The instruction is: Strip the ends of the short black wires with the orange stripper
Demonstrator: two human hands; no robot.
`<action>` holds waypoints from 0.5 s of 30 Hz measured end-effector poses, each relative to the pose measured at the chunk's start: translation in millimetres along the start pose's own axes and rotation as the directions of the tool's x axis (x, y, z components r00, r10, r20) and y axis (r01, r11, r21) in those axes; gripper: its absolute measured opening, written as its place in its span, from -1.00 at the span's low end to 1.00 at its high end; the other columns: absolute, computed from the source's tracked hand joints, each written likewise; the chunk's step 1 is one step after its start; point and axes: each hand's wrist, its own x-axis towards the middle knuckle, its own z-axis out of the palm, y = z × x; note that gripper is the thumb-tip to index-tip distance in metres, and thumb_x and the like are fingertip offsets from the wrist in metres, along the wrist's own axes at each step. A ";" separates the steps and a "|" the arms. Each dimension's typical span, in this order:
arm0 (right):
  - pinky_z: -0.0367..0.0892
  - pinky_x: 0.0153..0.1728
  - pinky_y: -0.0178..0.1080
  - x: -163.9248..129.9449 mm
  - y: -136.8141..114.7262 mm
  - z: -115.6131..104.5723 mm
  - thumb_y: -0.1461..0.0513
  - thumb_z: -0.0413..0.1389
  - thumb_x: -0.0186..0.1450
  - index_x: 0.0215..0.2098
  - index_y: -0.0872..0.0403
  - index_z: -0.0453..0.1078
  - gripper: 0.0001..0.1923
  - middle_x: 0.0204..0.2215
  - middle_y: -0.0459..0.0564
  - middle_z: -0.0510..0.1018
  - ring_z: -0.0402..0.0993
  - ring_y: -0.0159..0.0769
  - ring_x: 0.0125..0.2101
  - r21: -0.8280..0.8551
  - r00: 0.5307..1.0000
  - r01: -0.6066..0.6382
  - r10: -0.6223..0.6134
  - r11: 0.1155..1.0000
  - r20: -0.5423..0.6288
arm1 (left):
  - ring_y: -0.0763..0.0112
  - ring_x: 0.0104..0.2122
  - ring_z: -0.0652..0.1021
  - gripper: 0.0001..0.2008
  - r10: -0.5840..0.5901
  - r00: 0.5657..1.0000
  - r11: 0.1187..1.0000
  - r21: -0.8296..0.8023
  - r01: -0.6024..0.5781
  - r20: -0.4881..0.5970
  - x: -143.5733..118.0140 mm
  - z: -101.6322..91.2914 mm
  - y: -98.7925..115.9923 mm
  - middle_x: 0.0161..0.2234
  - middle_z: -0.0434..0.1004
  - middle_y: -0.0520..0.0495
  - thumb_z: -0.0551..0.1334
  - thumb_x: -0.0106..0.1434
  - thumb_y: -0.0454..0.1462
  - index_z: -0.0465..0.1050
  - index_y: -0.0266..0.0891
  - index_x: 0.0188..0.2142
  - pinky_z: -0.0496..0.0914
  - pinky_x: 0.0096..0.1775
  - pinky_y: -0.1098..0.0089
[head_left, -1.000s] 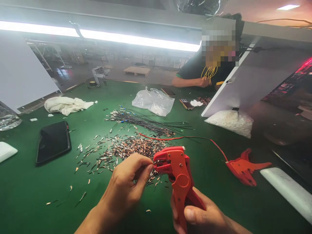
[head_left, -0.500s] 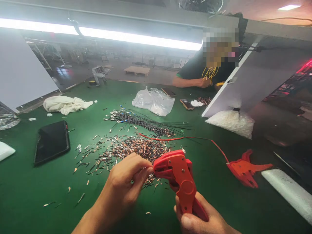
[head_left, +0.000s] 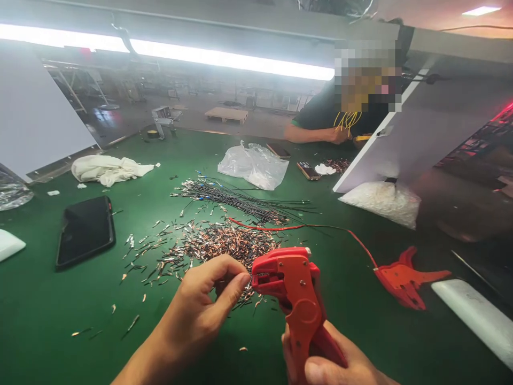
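My right hand [head_left: 340, 358] is wrapped around the handles of a red and orange wire stripper [head_left: 302, 299], its head pointing left. Close against the stripper's jaws, my left hand [head_left: 216, 294] pinches thumb and forefinger together; whatever lies between the fingertips is too small to make out. Beneath and behind the jaws spreads a heap of short wire offcuts [head_left: 228, 240], black with coppery bits. Beyond the heap lies a bundle of long black wires [head_left: 236, 199], with metal terminals at the left ends and some blue pieces.
A second red wire stripper [head_left: 404, 278] lies at right, a red cord running from it. At left are a dark phone [head_left: 86, 232] and a white cloth [head_left: 110, 170]. A clear plastic bag [head_left: 252, 166] sits farther back. Across the table a person's forearm [head_left: 315, 135] rests near yellow wires.
The stripper's handles look farther apart and its jaws show more of a gap. My right hand has shifted slightly down. My left fingertips stay beside the jaws.
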 end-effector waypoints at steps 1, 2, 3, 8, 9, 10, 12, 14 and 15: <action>-0.01 -0.56 -0.38 0.2 0.1 -1.1 -0.02 0.21 0.23 -0.41 0.14 0.30 -0.62 -0.56 -0.17 0.24 0.06 -0.50 -0.56 0.010 1.000 0.000 0.000 1.000 -0.001 | 0.57 -0.57 0.44 -0.80 0.014 1.000 1.000 0.000 -0.014 -0.004 0.0 -0.3 0.2 -0.57 0.48 0.11 0.16 0.30 -0.32 0.50 -0.21 -0.44 0.32 -0.51 0.59; 0.01 -0.56 -0.39 0.3 1.0 -2.5 -0.02 0.20 0.23 -0.41 0.14 0.30 -0.62 -0.56 -0.17 0.24 0.07 -0.50 -0.56 0.017 1.000 0.002 -0.002 1.000 0.004 | 0.57 -0.57 0.45 -0.81 0.024 1.000 1.000 0.005 -0.024 -0.009 -0.1 -0.6 0.3 -0.57 0.49 0.11 0.17 0.29 -0.32 0.50 -0.20 -0.44 0.32 -0.51 0.59; 0.03 -0.56 -0.39 0.3 2.3 -4.0 -0.02 0.20 0.24 -0.42 0.14 0.31 -0.61 -0.56 -0.16 0.24 0.09 -0.50 -0.57 0.015 1.000 0.003 -0.003 1.000 0.016 | 0.56 -0.57 0.45 -0.82 0.031 0.999 0.999 0.011 -0.031 -0.009 -0.3 -0.9 0.3 -0.57 0.50 0.11 0.17 0.29 -0.32 0.50 -0.20 -0.43 0.33 -0.51 0.59; 0.09 -0.55 -0.40 -0.2 7.1 -5.6 -0.03 0.19 0.25 -0.45 0.15 0.34 -0.60 -0.58 -0.15 0.28 0.16 -0.49 -0.58 -0.010 1.000 0.008 -0.008 1.000 0.000 | 0.56 -0.60 0.45 -0.82 0.048 0.998 0.998 0.038 -0.049 0.031 -2.0 -1.7 -1.6 -0.57 0.52 0.10 0.17 0.32 -0.31 0.51 -0.21 -0.39 0.32 -0.54 0.58; 0.07 -0.56 -0.40 -0.3 7.6 -5.1 -0.03 0.20 0.24 -0.46 0.15 0.33 -0.60 -0.59 -0.16 0.28 0.14 -0.50 -0.58 0.000 1.000 0.009 -0.009 1.000 -0.024 | 0.56 -0.60 0.46 -0.82 0.056 0.998 0.997 0.044 -0.058 0.040 -2.1 -1.9 -2.2 -0.57 0.52 0.10 0.16 0.32 -0.32 0.51 -0.21 -0.39 0.32 -0.54 0.58; 0.06 -0.57 -0.40 -0.4 8.0 -4.7 -0.03 0.21 0.24 -0.47 0.14 0.33 -0.59 -0.59 -0.16 0.27 0.13 -0.50 -0.58 0.004 0.999 0.010 -0.010 1.000 -0.036 | 0.56 -0.60 0.46 -0.81 0.067 0.997 0.996 0.050 -0.069 0.047 -2.2 -2.3 -2.7 -0.56 0.52 0.10 0.16 0.33 -0.32 0.51 -0.21 -0.38 0.31 -0.54 0.58; 0.04 -0.59 -0.40 -0.7 8.9 -5.2 -0.05 0.19 0.24 -0.48 0.13 0.31 -0.58 -0.60 -0.18 0.25 0.10 -0.50 -0.60 -0.010 1.000 0.000 0.000 1.000 -0.009 | 0.56 -0.59 0.47 -0.82 0.088 0.995 0.994 0.062 -0.091 0.054 -2.3 -3.2 -3.7 -0.56 0.52 0.10 0.16 0.34 -0.33 0.51 -0.20 -0.37 0.31 -0.54 0.58; 0.04 -0.61 -0.39 -1.0 9.9 -7.2 -0.07 0.16 0.26 -0.49 0.12 0.30 -0.55 -0.62 -0.19 0.22 0.08 -0.51 -0.62 -0.044 1.000 -0.018 0.019 0.999 0.021 | 0.57 -0.58 0.48 -0.83 0.113 0.993 0.990 0.078 -0.116 0.044 -2.5 -4.5 -4.4 -0.55 0.53 0.10 0.17 0.34 -0.34 0.51 -0.20 -0.37 0.32 -0.53 0.59; 0.03 -0.62 -0.39 -1.2 10.3 -8.5 -0.08 0.16 0.27 -0.50 0.12 0.29 -0.55 -0.63 -0.20 0.21 0.07 -0.51 -0.63 -0.064 0.999 -0.026 0.027 0.998 0.021 | 0.57 -0.58 0.48 -0.83 0.130 0.991 0.987 0.086 -0.132 0.034 -2.6 -5.1 -4.7 -0.54 0.54 0.10 0.17 0.34 -0.34 0.50 -0.20 -0.37 0.32 -0.53 0.59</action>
